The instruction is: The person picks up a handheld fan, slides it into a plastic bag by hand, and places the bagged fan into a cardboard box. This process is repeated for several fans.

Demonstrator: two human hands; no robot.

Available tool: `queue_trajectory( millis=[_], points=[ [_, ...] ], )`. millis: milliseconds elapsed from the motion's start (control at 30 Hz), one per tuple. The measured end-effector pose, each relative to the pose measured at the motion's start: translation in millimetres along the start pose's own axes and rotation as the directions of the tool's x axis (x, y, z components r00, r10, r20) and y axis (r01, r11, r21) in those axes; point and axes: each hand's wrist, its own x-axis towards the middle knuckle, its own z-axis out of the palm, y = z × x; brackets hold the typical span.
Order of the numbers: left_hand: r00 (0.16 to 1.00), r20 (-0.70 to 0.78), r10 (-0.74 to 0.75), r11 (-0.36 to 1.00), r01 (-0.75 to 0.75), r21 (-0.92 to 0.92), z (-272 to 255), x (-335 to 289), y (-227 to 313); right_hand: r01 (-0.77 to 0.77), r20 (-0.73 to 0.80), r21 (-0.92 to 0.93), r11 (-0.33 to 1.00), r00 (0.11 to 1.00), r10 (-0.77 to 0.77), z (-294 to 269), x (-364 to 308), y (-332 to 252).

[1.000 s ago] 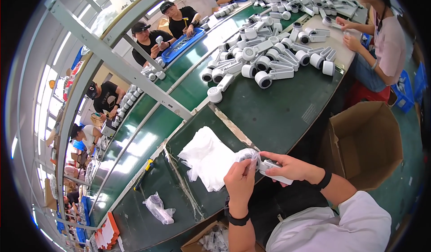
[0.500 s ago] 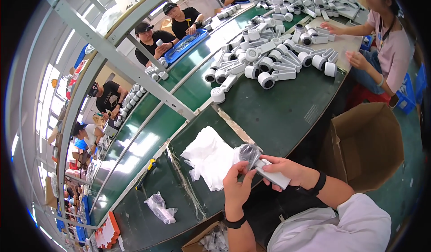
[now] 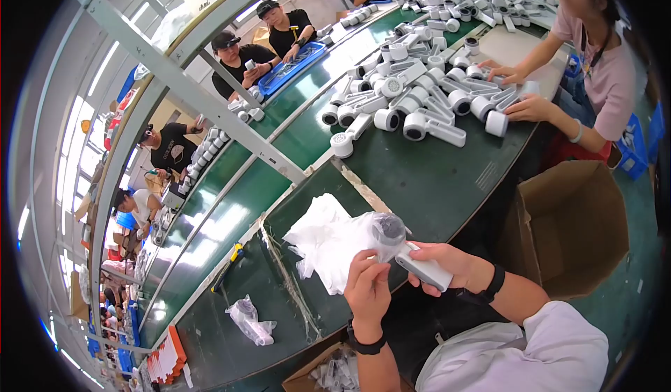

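Observation:
My right hand (image 3: 447, 266) is closed round the white-and-grey handle of a shower-head-shaped device (image 3: 428, 272). Its round dark-faced head points away from me, inside a clear plastic bag (image 3: 386, 230). At the bag's near edge my left hand (image 3: 369, 287) has thumb and fingers pinched together on the film. Beyond both hands lies a stack of thin white plastic bags (image 3: 325, 249) on the dark green table (image 3: 279, 357). A wrapped device (image 3: 250, 322) rests on the table to the left.
Many similar devices (image 3: 412, 88) are heaped at the far right, where a co-worker (image 3: 594, 77) handles some. A cardboard box (image 3: 573, 231) stands right; another box (image 3: 307, 381) below holds wrapped pieces. A yellow-black cutter (image 3: 229, 266) lies left, near a metal frame post (image 3: 189, 98).
The bag has been drawn further over the device's head, and my left fingers have shifted slightly along its edge. The co-worker's hands have reached down to the heap.

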Motion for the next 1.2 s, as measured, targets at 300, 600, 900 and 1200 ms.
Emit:
queue_trajectory(
  millis=[300,600,900,1200],
  points=[
    [0.97,-0.138,-0.2,0.979,0.193,-0.064,9.7,-10.5,-22.8,-0.103,0.085,0.218,0.97,0.993,0.086,-7.8,6.0,13.6],
    [0.725,0.204,-0.658,0.663,0.686,-0.299,3.6,-16.1,-1.5,0.053,-0.06,0.26,0.964,0.997,-0.039,1.7,10.4,11.0],
    [0.864,0.407,-0.295,0.824,0.446,-0.35,-10.2,-17.9,26.6,0.334,-0.267,-0.27,0.903,0.875,-0.404,9.2,30.8,21.7],
    [0.612,0.139,-0.779,0.428,0.68,-0.595,5.6,-46.1,11.1,0.243,-0.286,-0.681,0.691,0.78,-0.557,22.8,39.7,48.6]
  ],
)
